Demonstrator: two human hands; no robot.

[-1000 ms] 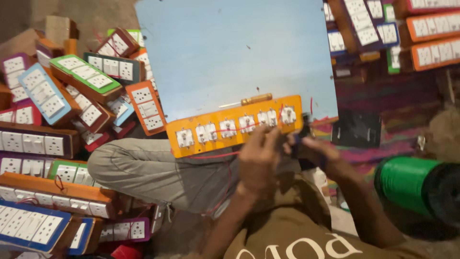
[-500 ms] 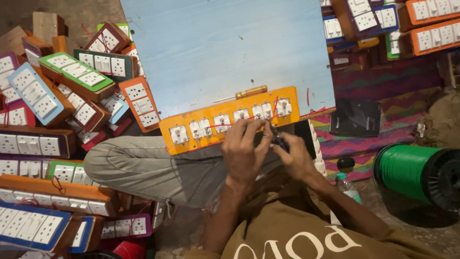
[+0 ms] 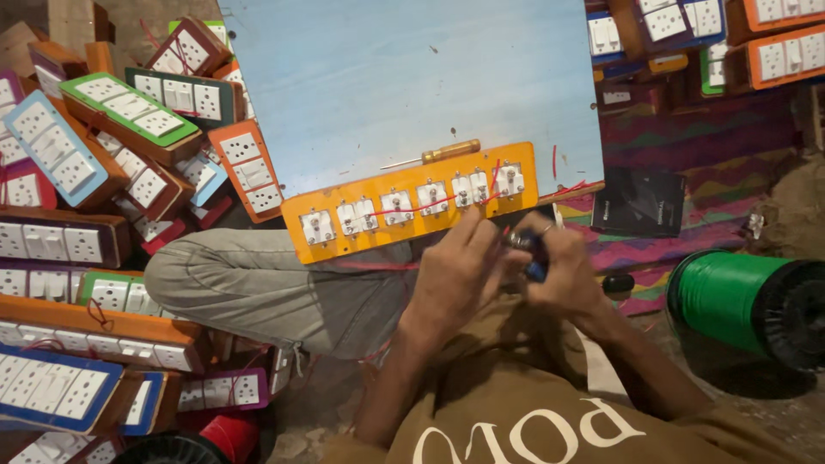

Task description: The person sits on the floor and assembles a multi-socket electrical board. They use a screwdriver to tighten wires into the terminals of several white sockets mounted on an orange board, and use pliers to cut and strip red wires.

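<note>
An orange switchboard panel [image 3: 412, 215], long and rectangular, lies tilted across the near edge of a pale blue bench [image 3: 412, 86], its lower edge over the person's grey-trousered knee [image 3: 266, 288]. The panel shows its rear face: a row of white switch and socket backs with metal screw terminals, linked by a thin red wire [image 3: 404, 210] that runs from unit to unit and loops up at the right end. The left hand [image 3: 455, 275] is curled, fingertips pinched near the panel's lower edge, touching the small item held between both hands. The right hand [image 3: 563, 275] is closed around a small dark-and-blue object [image 3: 531, 258], partly hidden, so its kind cannot be told; a ring shows on one finger. A yellow-handled screwdriver [image 3: 434, 155] rests on the bench just above the panel, apart from both hands. Finished boards [image 3: 129, 112] in green, blue, orange and purple frames are stacked to the left and at upper right. A green wire spool [image 3: 730, 301] lies on its side at the right, beside a black pouch [image 3: 640, 202] on a striped cloth.
</note>
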